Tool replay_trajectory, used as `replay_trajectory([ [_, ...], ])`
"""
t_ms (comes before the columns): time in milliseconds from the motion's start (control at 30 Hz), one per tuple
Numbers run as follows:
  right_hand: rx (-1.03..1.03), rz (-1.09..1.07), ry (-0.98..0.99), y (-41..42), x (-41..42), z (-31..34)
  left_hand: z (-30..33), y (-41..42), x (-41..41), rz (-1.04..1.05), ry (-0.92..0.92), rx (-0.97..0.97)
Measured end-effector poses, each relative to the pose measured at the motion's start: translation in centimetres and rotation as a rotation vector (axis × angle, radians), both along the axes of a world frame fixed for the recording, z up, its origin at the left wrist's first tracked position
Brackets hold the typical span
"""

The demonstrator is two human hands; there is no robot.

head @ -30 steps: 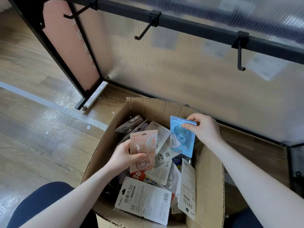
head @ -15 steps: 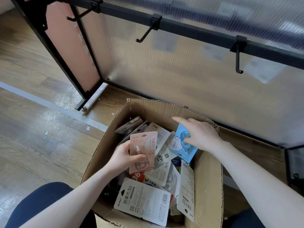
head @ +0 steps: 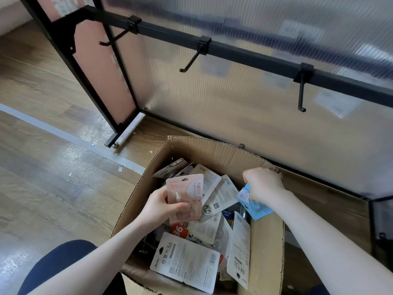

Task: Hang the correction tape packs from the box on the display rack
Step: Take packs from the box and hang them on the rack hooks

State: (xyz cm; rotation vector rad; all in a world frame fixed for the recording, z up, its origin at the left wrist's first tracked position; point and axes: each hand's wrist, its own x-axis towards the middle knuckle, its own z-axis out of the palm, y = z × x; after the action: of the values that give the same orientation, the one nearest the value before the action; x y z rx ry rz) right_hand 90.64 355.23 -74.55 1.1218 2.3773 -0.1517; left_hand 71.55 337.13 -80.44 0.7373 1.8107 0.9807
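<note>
I'm picking stock from the brown cardboard box [head: 214, 154]: left hand [head: 161, 206] grips a peach correction-tape card [head: 185, 194], right hand [head: 262, 184] pinches a light-blue pack [head: 256, 207]. Next, hole onto black hook [head: 190, 60].

Wooden floor [head: 53, 188] under cardboard box [head: 212, 154], rack foot [head: 110, 143]

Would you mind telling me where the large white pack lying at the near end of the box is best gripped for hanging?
Pinch the white pack at its upper left corner beside the dark hang hole, coming from above. It lies flat, face up on the pile in the box, uncovered there, so that end lifts free and keeps the hole ready for a hook.
</note>
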Motion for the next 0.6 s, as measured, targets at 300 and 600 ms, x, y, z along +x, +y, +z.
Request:
replay_trajectory([
  [300,-0.227,-0.658,0.510,-1.5,3.7,8.0,11.1,-0.6,1.3,0.095,-0.021,-0.063],
  [600,-0.504,-1.128,0.881,-4.3,6.8,22.4,26.9,-0.2,3.6,0.081,-0.027,-0.072],
])
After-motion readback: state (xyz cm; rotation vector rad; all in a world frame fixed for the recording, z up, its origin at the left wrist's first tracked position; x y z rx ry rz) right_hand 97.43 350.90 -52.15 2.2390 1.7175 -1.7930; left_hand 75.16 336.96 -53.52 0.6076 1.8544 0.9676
